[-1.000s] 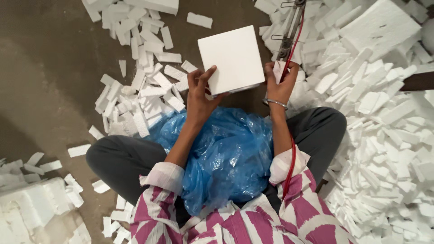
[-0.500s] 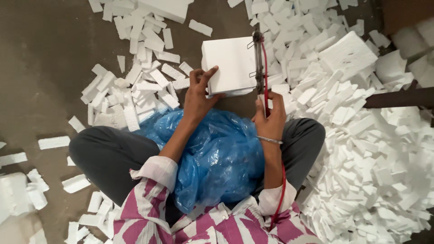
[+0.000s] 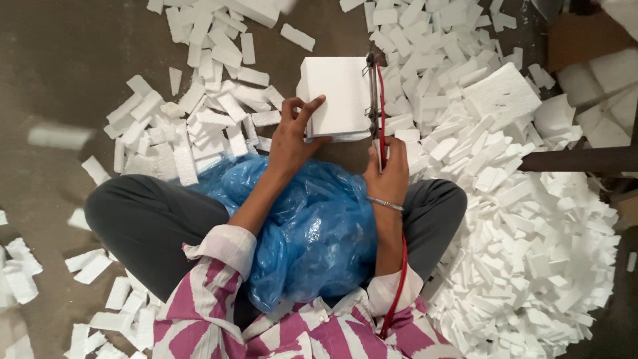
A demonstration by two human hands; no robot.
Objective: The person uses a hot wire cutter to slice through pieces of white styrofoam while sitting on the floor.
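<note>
left hand (image 3: 292, 143) grips foam block (image 3: 335, 96) | right hand (image 3: 389, 173) grips cutter (image 3: 375, 100) | floor (image 3: 60, 73) (foam-strewn)

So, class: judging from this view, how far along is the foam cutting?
Done: heaps of small white foam strips cover the floor on both sides. In hand: the left hand steadies a white foam block while the right hand holds a cutter frame with a red cord against its edge. Left: most of this block, plus larger foam chunks nearby.
</note>
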